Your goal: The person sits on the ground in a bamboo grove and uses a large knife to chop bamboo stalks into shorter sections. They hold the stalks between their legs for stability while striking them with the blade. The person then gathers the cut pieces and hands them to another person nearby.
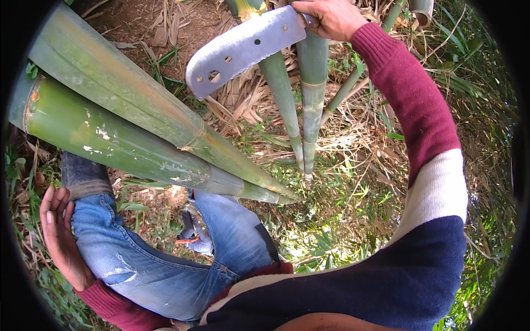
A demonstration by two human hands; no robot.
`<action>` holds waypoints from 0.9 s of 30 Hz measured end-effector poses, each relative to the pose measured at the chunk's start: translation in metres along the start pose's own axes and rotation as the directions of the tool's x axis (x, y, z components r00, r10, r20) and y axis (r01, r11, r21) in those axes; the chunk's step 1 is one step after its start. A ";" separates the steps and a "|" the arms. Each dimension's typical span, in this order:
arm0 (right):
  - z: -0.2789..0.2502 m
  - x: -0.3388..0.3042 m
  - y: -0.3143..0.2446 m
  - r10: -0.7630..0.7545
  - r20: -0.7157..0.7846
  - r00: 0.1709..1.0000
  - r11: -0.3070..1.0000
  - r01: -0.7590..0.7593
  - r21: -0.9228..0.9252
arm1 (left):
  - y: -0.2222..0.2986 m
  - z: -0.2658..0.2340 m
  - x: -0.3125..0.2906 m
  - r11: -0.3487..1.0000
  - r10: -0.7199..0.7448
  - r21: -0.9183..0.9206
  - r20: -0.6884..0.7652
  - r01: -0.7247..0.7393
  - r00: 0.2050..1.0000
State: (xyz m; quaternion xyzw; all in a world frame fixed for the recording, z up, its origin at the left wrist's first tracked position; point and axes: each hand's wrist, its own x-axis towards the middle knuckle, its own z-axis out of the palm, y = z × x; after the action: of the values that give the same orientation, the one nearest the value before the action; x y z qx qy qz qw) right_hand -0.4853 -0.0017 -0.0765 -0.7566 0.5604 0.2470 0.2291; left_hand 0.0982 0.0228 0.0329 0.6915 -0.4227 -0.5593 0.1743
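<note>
My right hand, at the top of the view, grips a wide-bladed machete by its handle. The broad grey blade has several round holes and points left, held in front of green bamboo stems. My left hand is open and holds nothing, its fingers stretched upward beside my bent knee in torn blue jeans. Close above that knee, two thick bamboo stems, a lower bright green one and an upper paler one, slant from the upper left toward the middle.
Dry leaf litter and bare brown soil cover the ground around the stems. A cut bamboo stump stands at the top right, with a thinner slanting stem nearby. Grass and leafy growth fill the right side.
</note>
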 end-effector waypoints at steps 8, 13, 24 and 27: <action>0.035 0.001 0.019 0.137 -0.086 0.987 0.988 -0.130 0.089 | 0.002 0.001 0.013 0.999 0.004 0.035 0.009 -0.004 1.000; 0.058 -0.027 -0.007 -0.292 -0.299 0.909 0.945 0.225 -0.239 | -0.003 0.000 0.018 1.000 -0.008 0.030 0.073 0.006 0.997; 0.045 -0.010 0.004 -0.346 -0.296 0.890 0.928 0.277 -0.251 | -0.006 -0.003 0.013 1.000 -0.020 0.006 0.041 0.020 0.999; 0.040 -0.009 0.018 -0.305 -0.298 0.904 0.941 0.239 -0.238 | -0.005 -0.005 0.016 1.000 -0.009 0.003 0.049 0.009 0.999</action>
State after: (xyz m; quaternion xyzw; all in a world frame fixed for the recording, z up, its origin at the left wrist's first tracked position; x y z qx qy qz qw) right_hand -0.5093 0.0255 -0.1032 -0.8771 0.4522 0.1360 0.0884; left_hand 0.1050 0.0126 0.0209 0.6797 -0.4245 -0.5763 0.1605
